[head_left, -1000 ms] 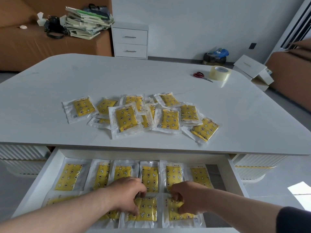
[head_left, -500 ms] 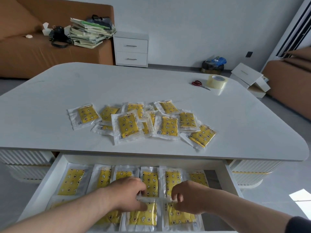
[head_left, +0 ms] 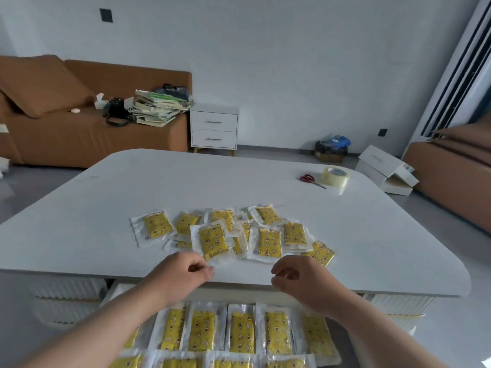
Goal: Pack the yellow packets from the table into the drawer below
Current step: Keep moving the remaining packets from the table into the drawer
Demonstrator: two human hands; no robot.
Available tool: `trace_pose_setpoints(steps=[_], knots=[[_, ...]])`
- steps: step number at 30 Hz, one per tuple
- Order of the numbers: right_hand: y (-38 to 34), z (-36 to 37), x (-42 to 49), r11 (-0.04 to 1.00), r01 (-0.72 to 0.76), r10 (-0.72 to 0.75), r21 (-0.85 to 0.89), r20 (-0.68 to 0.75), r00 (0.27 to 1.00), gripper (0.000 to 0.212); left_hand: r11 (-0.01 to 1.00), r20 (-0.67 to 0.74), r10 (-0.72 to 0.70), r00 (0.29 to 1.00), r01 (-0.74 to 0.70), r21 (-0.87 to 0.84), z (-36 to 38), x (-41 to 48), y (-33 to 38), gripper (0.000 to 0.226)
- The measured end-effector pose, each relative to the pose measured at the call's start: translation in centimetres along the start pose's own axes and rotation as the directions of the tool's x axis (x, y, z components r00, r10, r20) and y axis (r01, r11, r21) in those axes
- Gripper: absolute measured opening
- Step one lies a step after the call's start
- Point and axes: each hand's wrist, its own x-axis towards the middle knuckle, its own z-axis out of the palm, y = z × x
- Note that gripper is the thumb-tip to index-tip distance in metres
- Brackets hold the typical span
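On white table: loose overlapping pile of yellow packets near the front edge. In open drawer below: stowed packets laid flat in rows. Over the table's front edge: left hand and right hand, apart, fingers loosely curled, grasping nothing; left fingertips just beside nearest packet.

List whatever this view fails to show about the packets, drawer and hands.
Head view:
- Open white drawer: front row cut off by the bottom edge; both forearms cover its sides.
- Yellow plastic packets on the white table: overlaps hide the count.
- Left hand: blur hides whether its fingertips touch the nearest packet.
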Motion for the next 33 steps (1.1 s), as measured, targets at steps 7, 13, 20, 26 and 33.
trace_pose_setpoints(steps=[7, 13, 20, 26, 33], knots=[[-0.3, 0.7, 2.2, 1.0, -0.004, 0.003, -0.004, -0.083, 0.997, 0.004, 0.973, -0.235, -0.232, 0.944, 0.224, -0.063, 0.1, 4.1, -1.5, 0.036], [1.3, 1.2, 4.7, 0.997, -0.055, 0.049, -0.05, -0.109, 0.993, 0.016, 0.919, -0.32, -0.376, 0.87, 0.394, -0.009, 1.3, 7.9, -0.8, 0.045], [2.4, 1.9, 7.0, 0.979, -0.1, 0.091, -0.178, -0.062, 0.994, 0.047, 0.896, -0.289, -0.424, 0.858, 0.445, 0.007, 1.7, 9.0, -0.9, 0.043], [2.5, 2.5, 8.5, 0.965, -0.211, 0.197, -0.156, -0.104, 0.975, 0.044, 0.883, -0.232, -0.452, 0.861, 0.397, -0.249, 1.5, 9.4, -1.9, 0.04], [0.8, 2.9, 11.0, 0.872, -0.476, 0.422, -0.115, -0.317, 0.849, 0.037, 0.796, -0.205, -0.518, 0.83, 0.38, -0.472, 0.9, 9.3, -2.4, 0.015]])
